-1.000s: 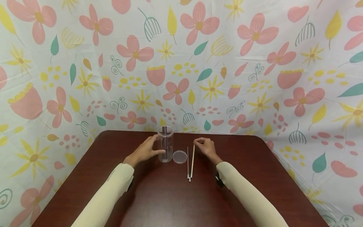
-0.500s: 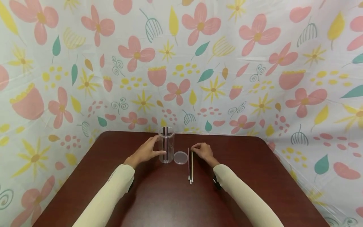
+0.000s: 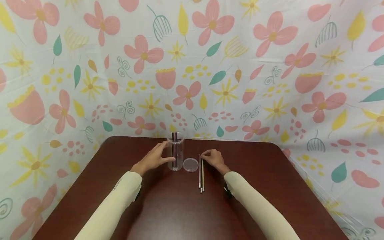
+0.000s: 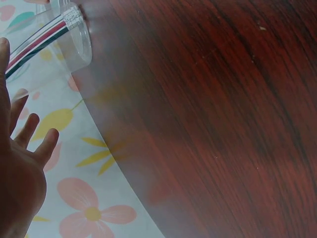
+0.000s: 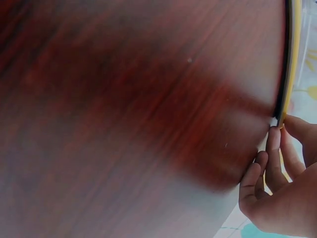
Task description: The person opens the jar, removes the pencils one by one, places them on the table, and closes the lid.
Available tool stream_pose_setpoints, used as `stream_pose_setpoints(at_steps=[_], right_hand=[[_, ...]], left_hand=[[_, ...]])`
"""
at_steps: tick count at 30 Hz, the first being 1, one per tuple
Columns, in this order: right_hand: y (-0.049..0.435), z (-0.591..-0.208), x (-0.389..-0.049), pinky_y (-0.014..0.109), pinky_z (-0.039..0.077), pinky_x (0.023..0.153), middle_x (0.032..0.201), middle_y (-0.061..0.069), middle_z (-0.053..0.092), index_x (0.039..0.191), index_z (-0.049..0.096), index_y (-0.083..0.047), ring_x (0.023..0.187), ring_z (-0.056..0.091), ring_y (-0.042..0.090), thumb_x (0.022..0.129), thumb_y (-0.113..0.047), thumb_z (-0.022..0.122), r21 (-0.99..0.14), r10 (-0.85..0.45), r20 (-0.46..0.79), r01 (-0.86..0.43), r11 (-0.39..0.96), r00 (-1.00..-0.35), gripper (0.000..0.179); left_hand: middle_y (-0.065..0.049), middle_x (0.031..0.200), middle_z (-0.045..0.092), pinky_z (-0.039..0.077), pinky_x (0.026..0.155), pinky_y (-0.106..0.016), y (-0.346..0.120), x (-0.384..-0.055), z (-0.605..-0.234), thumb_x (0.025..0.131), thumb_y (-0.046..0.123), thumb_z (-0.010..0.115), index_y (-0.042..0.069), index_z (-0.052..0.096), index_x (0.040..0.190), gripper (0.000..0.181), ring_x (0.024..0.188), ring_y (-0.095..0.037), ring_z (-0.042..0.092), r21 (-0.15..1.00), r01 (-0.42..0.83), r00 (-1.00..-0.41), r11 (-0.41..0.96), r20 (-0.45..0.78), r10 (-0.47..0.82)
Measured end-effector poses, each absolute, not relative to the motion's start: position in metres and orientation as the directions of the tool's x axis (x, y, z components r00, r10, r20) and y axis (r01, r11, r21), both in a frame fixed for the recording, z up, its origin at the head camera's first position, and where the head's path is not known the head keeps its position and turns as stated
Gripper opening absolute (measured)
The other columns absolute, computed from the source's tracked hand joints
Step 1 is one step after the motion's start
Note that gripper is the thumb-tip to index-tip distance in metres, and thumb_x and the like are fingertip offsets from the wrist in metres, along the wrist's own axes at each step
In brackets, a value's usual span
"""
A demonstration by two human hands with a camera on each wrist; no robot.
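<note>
Yellow pencil (image 3: 203, 178) pinched at its far end

The right hand (image 3: 214, 158) has thumb and index finger together on the tip. The yellow pencil runs beside two darker pencils (image 3: 199, 175) on the brown table (image 3: 168, 206). Left of them lies a round clear lid (image 3: 190, 165), just beside an upright clear jar (image 3: 180, 155) holding striped pencils (image 3: 174, 151). The left hand (image 3: 152, 157) cups the jar — thumb in front, fingers behind. Beyond the table — floral cloth (image 3: 186, 66).

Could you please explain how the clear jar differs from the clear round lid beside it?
The jar is tall and stands upright; the lid is shallow and lies flat. The jar holds pencils, while nothing shows on the lid. Both are transparent, round and on the table.
</note>
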State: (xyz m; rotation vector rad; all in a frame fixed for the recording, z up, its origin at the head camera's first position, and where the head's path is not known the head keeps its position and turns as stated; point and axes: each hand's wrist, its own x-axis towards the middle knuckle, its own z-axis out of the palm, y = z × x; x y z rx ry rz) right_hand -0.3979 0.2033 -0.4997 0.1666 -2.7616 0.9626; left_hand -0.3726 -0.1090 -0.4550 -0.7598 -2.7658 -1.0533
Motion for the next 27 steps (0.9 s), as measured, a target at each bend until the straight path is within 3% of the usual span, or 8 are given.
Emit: stream_pose_setpoints(at_steps=[21, 27], right_hand=[[0.203, -0.492, -0.394, 0.044, 0.052, 0.081, 0.093, 0.003, 0.073, 0.095, 0.077, -0.014, 0.09, 0.067, 0.024, 0.086, -0.027, 0.073, -0.58, -0.052, 0.241, -0.187, 0.793, -0.969, 0.016], [0.203, -0.488, -0.398, 0.042, 0.053, 0.077, 0.095, 0.005, 0.073, 0.099, 0.076, -0.013, 0.088, 0.067, 0.023, 0.086, -0.027, 0.073, -0.594, -0.055, 0.255, -0.202, 0.779, -0.965, 0.019]], left_hand=[[0.0, 0.138, 0.045, 0.037, 0.103, -0.05, -0.108, -0.374, -0.454, 0.081, 0.047, 0.073, 0.029, 0.037, 0.142, 0.074, 0.131, -0.019, 0.038, 0.594, 0.492, -0.867, 0.636, 0.262, 0.425], [0.001, 0.138, 0.044, 0.036, 0.104, -0.048, -0.109, -0.375, -0.455, 0.081, 0.049, 0.073, 0.031, 0.037, 0.141, 0.073, 0.131, -0.017, 0.037, 0.594, 0.484, -0.871, 0.642, 0.255, 0.42]])
